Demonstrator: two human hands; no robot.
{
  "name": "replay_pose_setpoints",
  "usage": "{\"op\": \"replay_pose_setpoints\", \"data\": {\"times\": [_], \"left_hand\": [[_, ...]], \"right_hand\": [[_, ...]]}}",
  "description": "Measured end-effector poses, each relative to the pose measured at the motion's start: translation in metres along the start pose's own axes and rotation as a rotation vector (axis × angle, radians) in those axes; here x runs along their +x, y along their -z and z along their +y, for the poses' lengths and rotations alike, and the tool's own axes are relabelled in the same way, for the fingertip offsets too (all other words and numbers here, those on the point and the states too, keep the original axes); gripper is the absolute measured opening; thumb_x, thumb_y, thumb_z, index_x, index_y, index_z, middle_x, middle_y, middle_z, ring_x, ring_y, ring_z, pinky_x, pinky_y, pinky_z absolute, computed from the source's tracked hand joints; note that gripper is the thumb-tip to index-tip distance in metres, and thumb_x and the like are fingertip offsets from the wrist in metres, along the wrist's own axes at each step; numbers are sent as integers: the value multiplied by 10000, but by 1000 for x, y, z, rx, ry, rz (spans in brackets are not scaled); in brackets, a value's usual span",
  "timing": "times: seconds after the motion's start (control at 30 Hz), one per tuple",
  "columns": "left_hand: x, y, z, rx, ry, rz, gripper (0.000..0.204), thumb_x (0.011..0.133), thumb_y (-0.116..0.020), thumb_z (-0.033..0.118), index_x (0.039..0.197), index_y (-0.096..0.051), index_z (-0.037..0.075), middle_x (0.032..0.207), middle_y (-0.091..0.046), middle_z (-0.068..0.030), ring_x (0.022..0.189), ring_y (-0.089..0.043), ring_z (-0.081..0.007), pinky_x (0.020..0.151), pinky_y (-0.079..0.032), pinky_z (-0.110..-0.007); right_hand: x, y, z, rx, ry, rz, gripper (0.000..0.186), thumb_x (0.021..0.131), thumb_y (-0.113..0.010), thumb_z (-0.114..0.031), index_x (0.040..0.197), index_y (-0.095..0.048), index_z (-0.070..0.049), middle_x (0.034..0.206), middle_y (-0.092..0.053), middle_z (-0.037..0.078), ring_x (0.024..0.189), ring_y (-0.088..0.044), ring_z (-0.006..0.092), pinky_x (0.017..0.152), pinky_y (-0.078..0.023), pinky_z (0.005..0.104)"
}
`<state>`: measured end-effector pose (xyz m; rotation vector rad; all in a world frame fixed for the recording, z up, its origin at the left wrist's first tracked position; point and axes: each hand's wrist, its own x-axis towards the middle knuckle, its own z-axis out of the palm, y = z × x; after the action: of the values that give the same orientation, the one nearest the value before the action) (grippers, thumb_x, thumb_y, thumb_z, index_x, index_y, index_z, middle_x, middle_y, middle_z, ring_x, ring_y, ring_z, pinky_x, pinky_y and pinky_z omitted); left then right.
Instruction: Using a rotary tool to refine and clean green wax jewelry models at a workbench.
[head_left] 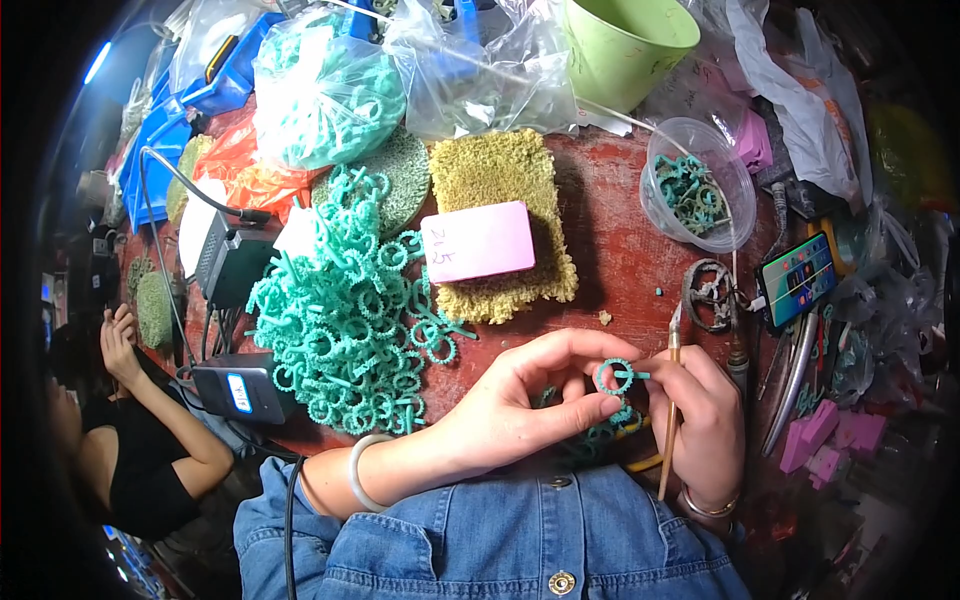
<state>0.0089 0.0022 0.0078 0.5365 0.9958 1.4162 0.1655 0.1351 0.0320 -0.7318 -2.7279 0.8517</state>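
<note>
My left hand [520, 395] pinches a small turquoise-green beaded ring [613, 377], which looks like wax, between thumb and fingers. The ring carries a short straight stem pointing right. My right hand [708, 420] is closed on a slim wooden-handled tool [673, 410], its pale tip pointing up; its fingertips meet the stem's end. More green rings [590, 440] show below my hands, partly hidden. A big heap of similar stemmed rings [345, 320] lies left of my left hand. Beyond stands a yellow-brown spongy pad [495, 165] with a pink block [480, 243] on it.
A clear round tub [735, 165] of dark green pieces stands far right, near a lit phone [797, 282]. A light green bucket [630, 50] and a bag of green rings [330, 95] are at the back. Black boxes [240, 390] with cables stand left. Another person's hand [120, 345] shows far left.
</note>
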Motion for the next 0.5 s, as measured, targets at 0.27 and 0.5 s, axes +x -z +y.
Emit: {"op": "replay_pose_setpoints", "data": {"times": [0.27,0.5], "left_hand": [[-1,1,-2,-6,19,16,387,864,-661,27,1234,-548,22,1006,-569,30,811,-483,-22,782,-434,-199],[-1,2,-3,-30,9,7,367,871,-655,43,1224,-555,21,1093,-586,14,811,-482,-20,788,-434,-198]], "right_hand": [[-2,0,0,-24,67,-87,190,691,-677,-4,871,-620,-26,816,-515,113,748,-582,309,633,-468,409],[-3,-1,-2,-81,86,-105,167,705,-678,-25,834,-572,-33,810,-489,123,717,-559,318,637,-455,424]]}}
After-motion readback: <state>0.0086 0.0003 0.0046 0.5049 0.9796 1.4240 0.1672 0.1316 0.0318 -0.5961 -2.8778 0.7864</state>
